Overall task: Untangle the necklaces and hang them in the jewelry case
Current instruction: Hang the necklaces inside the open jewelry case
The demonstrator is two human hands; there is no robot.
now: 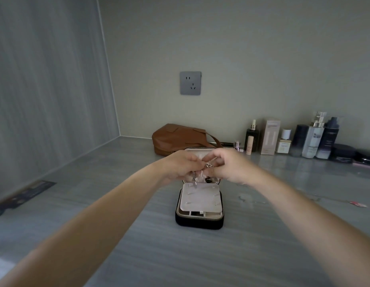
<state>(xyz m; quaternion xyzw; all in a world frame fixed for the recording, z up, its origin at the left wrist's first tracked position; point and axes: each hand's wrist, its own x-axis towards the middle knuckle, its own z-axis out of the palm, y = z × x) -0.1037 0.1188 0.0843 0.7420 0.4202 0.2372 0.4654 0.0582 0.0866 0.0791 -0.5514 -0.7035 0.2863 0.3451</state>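
A black zip jewelry case (pixel 199 221) lies open on the grey counter, its pale insert panel (pixel 200 198) facing up and its lid standing behind my hands. Above the case, my left hand (pixel 179 165) and my right hand (pixel 227 165) meet, both pinching thin silver necklaces (pixel 207 165) bunched between the fingertips. A silver pendant (pixel 194 182) dangles from the chains below my left hand, over the far edge of the insert. The lid's hooks are hidden behind my hands.
A brown leather bag (pixel 180 139) lies behind the case. Several cosmetic bottles and boxes (pixel 291 139) line the back wall to the right. A wall socket (pixel 190 82) is above. A dark flat strip (pixel 20 196) lies at the left edge.
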